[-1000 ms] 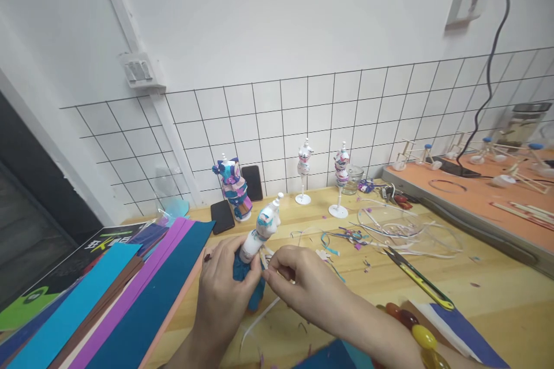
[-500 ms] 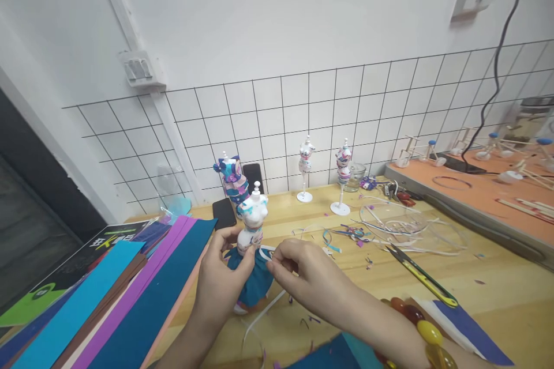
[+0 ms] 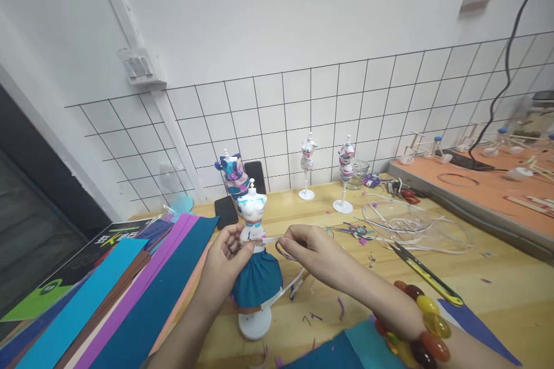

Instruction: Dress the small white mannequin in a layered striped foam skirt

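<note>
In the head view, a pale wooden table reaches back to a white wall. Thin black lines make a grid low on the wall. A white switch box is up on the left, and a black cord hangs on the right.

The white dress form, with a blue-green skirt, stands upright near the front of the table, between the hands. The left hand holds it at the waist, with the thumb on the front. The right hand has its thumb and finger pinched on a white strip that goes to the waist. Big shiny beads circle the right arm.

Long bright cloth strips lie on the left, on top of a black and green sheet. At the back, a dressed-up form stands by two dark phones, one flat and one leaning on the wall. Two smaller forms, one and another, stand farther right, near a glass jar. Little scraps and loopy ribbons are messy there. Yellow and dark snips lie closer. On the far right, an orange board holds small stick toys.
</note>
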A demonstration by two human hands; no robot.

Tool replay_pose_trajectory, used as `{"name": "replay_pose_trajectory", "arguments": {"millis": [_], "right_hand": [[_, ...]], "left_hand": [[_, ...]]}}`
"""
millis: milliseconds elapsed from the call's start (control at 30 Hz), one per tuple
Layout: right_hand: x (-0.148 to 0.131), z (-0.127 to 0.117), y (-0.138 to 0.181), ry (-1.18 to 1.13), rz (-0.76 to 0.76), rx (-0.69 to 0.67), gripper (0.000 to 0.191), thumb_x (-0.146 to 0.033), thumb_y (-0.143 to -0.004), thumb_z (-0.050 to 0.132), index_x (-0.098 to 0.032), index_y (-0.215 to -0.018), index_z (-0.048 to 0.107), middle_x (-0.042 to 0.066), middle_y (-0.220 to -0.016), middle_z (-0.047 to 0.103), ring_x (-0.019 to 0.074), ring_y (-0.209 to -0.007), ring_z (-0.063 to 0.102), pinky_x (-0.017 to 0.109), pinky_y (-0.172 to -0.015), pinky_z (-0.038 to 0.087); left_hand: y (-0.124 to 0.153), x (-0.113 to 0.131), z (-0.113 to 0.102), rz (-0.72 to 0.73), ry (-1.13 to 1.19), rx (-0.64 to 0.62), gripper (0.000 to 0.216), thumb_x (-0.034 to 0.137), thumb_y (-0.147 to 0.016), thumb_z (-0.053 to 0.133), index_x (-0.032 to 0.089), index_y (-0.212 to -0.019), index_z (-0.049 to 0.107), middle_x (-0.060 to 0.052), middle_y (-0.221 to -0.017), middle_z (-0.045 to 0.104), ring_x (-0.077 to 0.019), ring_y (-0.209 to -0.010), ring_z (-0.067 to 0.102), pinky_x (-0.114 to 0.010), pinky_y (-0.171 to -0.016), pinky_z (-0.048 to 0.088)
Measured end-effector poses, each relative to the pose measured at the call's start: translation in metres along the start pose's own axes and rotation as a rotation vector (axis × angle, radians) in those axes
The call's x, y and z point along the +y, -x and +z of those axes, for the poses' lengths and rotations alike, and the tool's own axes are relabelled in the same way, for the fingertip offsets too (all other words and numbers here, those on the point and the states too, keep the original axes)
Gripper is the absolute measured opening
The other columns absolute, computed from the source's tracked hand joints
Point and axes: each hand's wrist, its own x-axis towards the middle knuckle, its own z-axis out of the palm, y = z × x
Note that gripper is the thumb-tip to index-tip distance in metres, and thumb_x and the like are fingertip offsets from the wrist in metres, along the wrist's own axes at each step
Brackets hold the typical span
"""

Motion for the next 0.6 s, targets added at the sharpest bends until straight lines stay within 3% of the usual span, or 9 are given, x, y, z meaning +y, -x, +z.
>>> {"name": "replay_pose_trajectory", "arguments": {"millis": [233, 400, 600], "right_hand": [[-0.004, -0.007, 0.002, 0.027, 0.01, -0.014, 0.029, -0.029, -0.085, 0.038, -0.018, -0.058, 0.039, -0.004, -0.055, 0.041, 0.0096, -0.052, 0.038, 0.021, -0.047, 0.025], [0.002, -0.009, 0.0, -0.004, 0.037, -0.028, 0.025, -0.025, -0.081, 0.041, -0.017, -0.057, 0.043, -0.005, -0.053, 0.041, 0.0086, -0.05, 0.038, 0.021, -0.046, 0.023], [0.005, -0.01, -0.004, -0.001, 0.04, -0.028, 0.026, -0.023, -0.079, 0.042, -0.017, -0.055, 0.045, -0.005, -0.051, 0.041, 0.0085, -0.049, 0.036, 0.021, -0.045, 0.022]], "left_hand": [[-0.005, -0.006, -0.003, 0.026, -0.011, 0.024, 0.031, 0.03, -0.072, 0.065, 0.016, -0.096, 0.05, -0.007, -0.096, 0.065, -0.0198, -0.095, 0.06, -0.03, -0.083, 0.045], [-0.003, -0.005, -0.003, 0.02, 0.062, -0.039, 0.044, 0.028, -0.072, 0.065, 0.016, -0.109, 0.045, -0.011, -0.107, 0.063, -0.0215, -0.099, 0.059, -0.033, -0.086, 0.044], [0.003, 0.007, -0.002, -0.027, 0.018, -0.051, 0.038, 0.031, -0.072, 0.063, 0.013, -0.105, 0.055, -0.011, -0.109, 0.063, -0.0246, -0.101, 0.057, -0.029, -0.079, 0.045]]}}
